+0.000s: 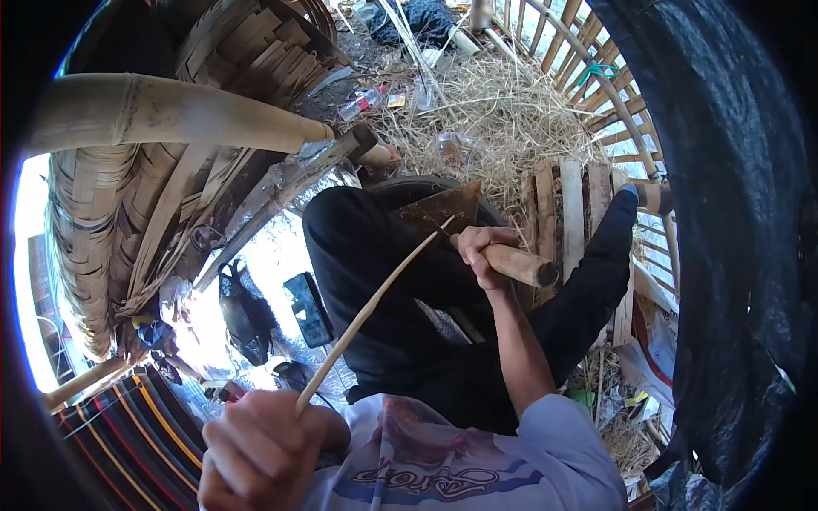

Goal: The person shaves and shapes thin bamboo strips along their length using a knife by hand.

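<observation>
My left hand (260,447), low in the view near my chest, is closed around the near end of a thin, slightly bent wooden stick (365,313). The stick slants up and away to a pale tip by the blade in front of me. Wrapped round a thick wooden handle, my right hand (484,253) grips a knife (452,207) with a broad, rusty, angular blade. The blade lies beyond the stick's tip, above my dark-trousered legs. Whether the stick touches the blade, I cannot tell.
Wooden slats (573,209) lie beside my outstretched leg. A phone (308,308) and a black plastic bag (245,313) are at left. A thick bamboo pole (187,112) juts in from the upper left. Straw (503,111) and plastic bottles (362,104) litter the ground ahead.
</observation>
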Tool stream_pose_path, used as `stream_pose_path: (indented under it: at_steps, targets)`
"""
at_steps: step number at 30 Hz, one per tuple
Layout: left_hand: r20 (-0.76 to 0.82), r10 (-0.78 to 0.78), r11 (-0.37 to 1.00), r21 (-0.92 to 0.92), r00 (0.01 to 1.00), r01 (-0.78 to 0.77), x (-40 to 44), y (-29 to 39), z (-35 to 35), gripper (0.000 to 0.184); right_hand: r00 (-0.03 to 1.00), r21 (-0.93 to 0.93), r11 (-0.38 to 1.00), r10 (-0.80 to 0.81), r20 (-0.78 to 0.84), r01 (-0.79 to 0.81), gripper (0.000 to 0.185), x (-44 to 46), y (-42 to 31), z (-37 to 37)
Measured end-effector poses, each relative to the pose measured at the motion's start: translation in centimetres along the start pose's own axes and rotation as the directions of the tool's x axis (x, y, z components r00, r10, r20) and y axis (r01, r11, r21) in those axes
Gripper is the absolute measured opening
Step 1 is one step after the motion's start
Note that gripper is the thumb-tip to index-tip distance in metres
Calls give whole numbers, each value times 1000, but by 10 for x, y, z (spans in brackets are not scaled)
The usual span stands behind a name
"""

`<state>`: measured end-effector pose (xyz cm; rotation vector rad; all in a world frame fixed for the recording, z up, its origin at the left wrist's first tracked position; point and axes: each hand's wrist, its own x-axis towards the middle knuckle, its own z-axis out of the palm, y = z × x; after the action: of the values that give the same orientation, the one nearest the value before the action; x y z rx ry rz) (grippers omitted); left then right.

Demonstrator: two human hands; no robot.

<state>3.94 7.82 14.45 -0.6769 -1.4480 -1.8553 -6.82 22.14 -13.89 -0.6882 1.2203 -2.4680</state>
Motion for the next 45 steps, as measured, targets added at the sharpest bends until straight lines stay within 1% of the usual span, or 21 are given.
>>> stream_pose_path:
  at_steps: [2, 4, 6, 8, 12, 14, 19, 21, 22, 24, 26, 28, 29, 30, 32, 34, 36, 38, 40, 41, 45]
  targets:
    - [57, -2, 999, -46, 998, 5, -1, -12, 8, 37, 999, -1, 999, 35, -22, -35, 26, -17, 21, -13]
    - [149, 12, 991, -136, 989, 8, 0, -21, 15, 39, 992, -150, 987, 38, -119, -56, 29, -18, 30, -25]
    - [217, 13, 990, -141, 976, 19, -6, -28, 16, 39, 984, 10, 997, 74, -161, -74, 26, -17, 13, -23]
    - [82, -60, 998, -33, 995, 62, -39, -46, 21, 43, 974, 72, 997, 55, -218, -40, 23, -19, 15, -23]
    - [267, -155, 988, 68, 951, 142, -111, -118, 14, 52, 957, 99, 992, 101, -272, -76, 21, -18, 21, -38]
    - [201, -342, 933, 192, 918, 306, -137, -140, 8, 48, 947, 81, 990, 132, -294, -112, 20, -22, 20, -43]
    - [261, -382, 904, 305, 887, 299, -153, -157, 9, 44, 943, 59, 996, 87, -323, -72, 18, -36, 30, -43]
    - [247, -372, 912, 274, 895, 304, -152, -160, 13, 45, 929, -103, 970, 177, -326, -221, 20, -27, 34, -47]
    - [226, -370, 915, 260, 901, 310, -149, -163, 11, 47, 934, -105, 973, 164, -318, -206, 20, -17, 29, -49]
    - [216, -398, 900, 280, 891, 334, -149, -162, 4, 50, 965, 193, 981, 57, -255, -7, 18, -12, 8, -42]
    - [287, -431, 898, 228, 855, 376, -149, -160, 9, 50, 967, 230, 972, 93, -237, -37, 16, -7, 3, -32]
    - [371, -429, 901, 241, 823, 361, -148, -161, 6, 51, 975, -46, 980, 188, -117, -195, 16, -6, 17, -44]
    - [365, -413, 909, 224, 835, 351, -140, -162, 5, 53, 981, -292, 938, 164, -102, -187, 20, -9, 26, -55]
    - [355, -407, 912, 215, 842, 350, -134, -159, 2, 55, 981, -288, 939, 164, -101, -186, 20, -7, 21, -55]
    - [373, -460, 887, 240, 806, 396, -128, -156, -11, 55, 976, 99, 975, 205, -66, -198, 24, 2, 1, -45]
    - [422, -461, 886, 256, 781, 385, -124, -158, -15, 55, 976, 87, 976, 206, -73, -199, 24, 3, -4, -45]
    - [452, -450, 892, 265, 770, 366, -123, -161, -14, 54, 952, -121, 945, 293, -91, -302, 26, -7, 8, -61]
    - [349, -529, 835, 376, 774, 401, -129, -163, -15, 47, 955, -92, 952, 284, -82, -291, 20, -15, 17, -69]
    - [245, -530, 827, 359, 812, 432, -150, -161, -15, 43, 895, 261, 914, 374, -242, -311, 15, -13, 11, -55]
    - [146, -526, 824, 333, 838, 459, -160, -161, -16, 40, 916, 199, 928, 352, -195, -314, 14, -16, 15, -59]
    - [244, -513, 838, 349, 823, 419, -167, -157, -15, 38, 926, 190, 937, 327, -186, -293, 15, -14, 20, -62]
